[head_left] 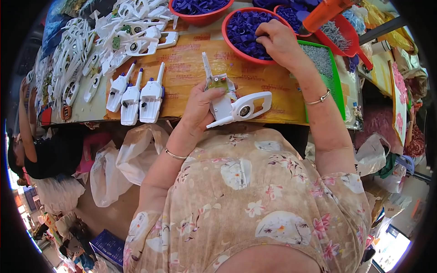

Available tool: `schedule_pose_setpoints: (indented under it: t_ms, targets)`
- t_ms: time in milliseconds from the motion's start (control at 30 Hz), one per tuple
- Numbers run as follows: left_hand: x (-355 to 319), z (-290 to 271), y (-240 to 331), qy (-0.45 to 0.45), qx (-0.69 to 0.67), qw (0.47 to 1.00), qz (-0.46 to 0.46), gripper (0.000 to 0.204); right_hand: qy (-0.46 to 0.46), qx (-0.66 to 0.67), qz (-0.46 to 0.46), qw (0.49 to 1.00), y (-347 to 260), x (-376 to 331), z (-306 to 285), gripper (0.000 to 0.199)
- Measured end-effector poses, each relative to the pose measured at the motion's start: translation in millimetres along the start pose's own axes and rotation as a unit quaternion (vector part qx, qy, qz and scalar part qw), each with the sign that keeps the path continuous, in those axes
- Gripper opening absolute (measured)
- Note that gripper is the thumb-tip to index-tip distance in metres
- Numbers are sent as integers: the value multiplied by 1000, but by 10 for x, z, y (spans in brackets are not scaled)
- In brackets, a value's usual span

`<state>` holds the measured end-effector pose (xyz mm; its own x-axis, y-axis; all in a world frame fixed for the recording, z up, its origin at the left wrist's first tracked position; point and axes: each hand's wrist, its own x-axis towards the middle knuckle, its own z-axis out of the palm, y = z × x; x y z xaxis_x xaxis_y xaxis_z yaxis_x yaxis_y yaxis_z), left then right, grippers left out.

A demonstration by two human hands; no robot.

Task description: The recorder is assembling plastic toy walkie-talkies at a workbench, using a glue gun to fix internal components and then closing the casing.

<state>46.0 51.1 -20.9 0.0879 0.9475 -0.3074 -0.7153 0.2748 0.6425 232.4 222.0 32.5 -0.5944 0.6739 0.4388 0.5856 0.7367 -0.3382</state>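
My left hand (200, 102) grips an opened white toy walkie-talkie shell (222, 109), its antenna pointing away from me. Under my thumb lies a small green circuit board (219, 84). Joined to it by thin wires, a second white half with a handle loop and a round speaker (245, 110) hangs to the right. My right hand (278, 43) reaches into a red bowl (224, 28) of small purple plastic parts (246, 34). Its fingers are bent together among the parts; whatever they pinch is hidden. Left of my left hand, three assembled white walkie-talkies (151, 98) lie side by side.
White shells with speakers (68, 68) are heaped at the far left. Another red bowl (200, 19) of purple parts stands behind. To the right are a green tray (337, 91) of small metal pieces, a red scoop (359, 52) of screws and an orange tool (325, 16) overhead. Another person (50, 152) sits left.
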Motion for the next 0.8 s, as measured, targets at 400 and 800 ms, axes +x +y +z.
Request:
schedule_pose_setpoints:
  t_ms: [400,800]
  targets:
    - [-65,120,34,-24,45,999,-10,29,-80,521,164,834,-402,-336,-248,13]
    - [-92,207,-9,-59,86,995,4,31,-190,470,130,852,-531,-494,-201,10]
